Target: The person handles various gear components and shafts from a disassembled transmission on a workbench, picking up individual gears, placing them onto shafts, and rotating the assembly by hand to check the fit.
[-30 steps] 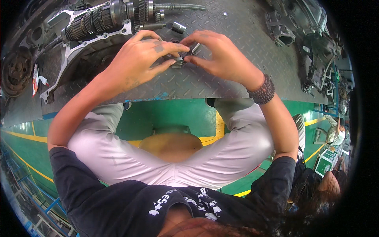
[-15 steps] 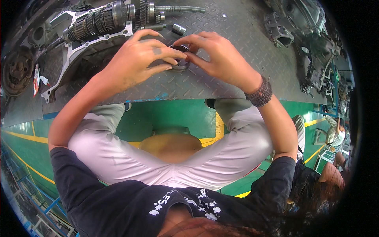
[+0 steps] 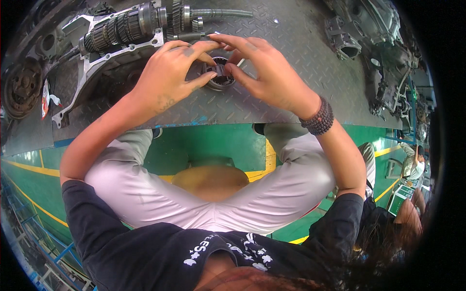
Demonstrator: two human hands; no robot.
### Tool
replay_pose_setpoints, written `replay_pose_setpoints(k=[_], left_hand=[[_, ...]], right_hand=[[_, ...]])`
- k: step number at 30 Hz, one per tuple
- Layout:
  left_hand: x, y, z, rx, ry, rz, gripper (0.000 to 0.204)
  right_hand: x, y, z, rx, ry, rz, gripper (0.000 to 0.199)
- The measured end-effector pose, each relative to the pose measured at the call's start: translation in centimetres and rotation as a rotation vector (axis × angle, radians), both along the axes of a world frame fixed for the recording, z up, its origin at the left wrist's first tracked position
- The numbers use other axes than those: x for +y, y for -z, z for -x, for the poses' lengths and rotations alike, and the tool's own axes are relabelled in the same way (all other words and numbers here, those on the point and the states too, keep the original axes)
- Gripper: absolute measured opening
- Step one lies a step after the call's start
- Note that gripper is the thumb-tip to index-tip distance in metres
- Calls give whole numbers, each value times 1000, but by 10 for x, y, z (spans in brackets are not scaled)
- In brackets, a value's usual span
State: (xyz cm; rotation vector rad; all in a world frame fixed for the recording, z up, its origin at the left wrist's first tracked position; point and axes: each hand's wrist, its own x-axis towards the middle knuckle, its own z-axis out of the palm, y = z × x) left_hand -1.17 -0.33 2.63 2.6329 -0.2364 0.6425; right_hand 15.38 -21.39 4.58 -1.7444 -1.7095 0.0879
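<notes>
A round metal ring with a dark toothed inner edge stands on the steel table before me, its open top facing up. My left hand curls round its left side, the thumb at the near rim and a finger at the far side. From the right, my right hand pinches at the ring, its thumb tip reaching over the opening. A greyish piece shows inside the ring between the thumbs; its kind is unclear. The fingertips of both hands come together beyond the ring, and part of its far side is hidden.
A gear shaft lies in an open metal housing at the far left, a pulley-like wheel beside it. A splined shaft points right behind my hands. Cast housings stand at the right. The table edge runs near me.
My fingers have spread and shifted round the ring, so its opening now shows. The dark piece held above it is no longer seen there. The small silver cylinder behind is now hidden or gone.
</notes>
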Motion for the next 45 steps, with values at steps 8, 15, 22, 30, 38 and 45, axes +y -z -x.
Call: replay_pose_setpoints(k=[8, 15, 22, 30, 38, 45], left_hand=[[-3, -3, -1, 189, -57, 201, 68], [-1, -5, 2, 236, -91, 233, 68], [-3, 1, 8, 339, 12, 256, 76], [-12, 10, -2, 438, 19, 257, 89], [-13, 13, -8, 470, 45, 259, 98], [-17, 14, -12, 500, 13, 204, 100]], right_hand=[[5, 9, 3, -114, 74, 2, 88], [6, 8, 6, -116, 71, 91, 92], [2, 3, 14, -201, 103, 113, 102], [7, 4, 15, -148, 82, 80, 97], [-1, 4, 10, -134, 86, 93, 94], [-2, 3, 10, -119, 97, 74, 87]])
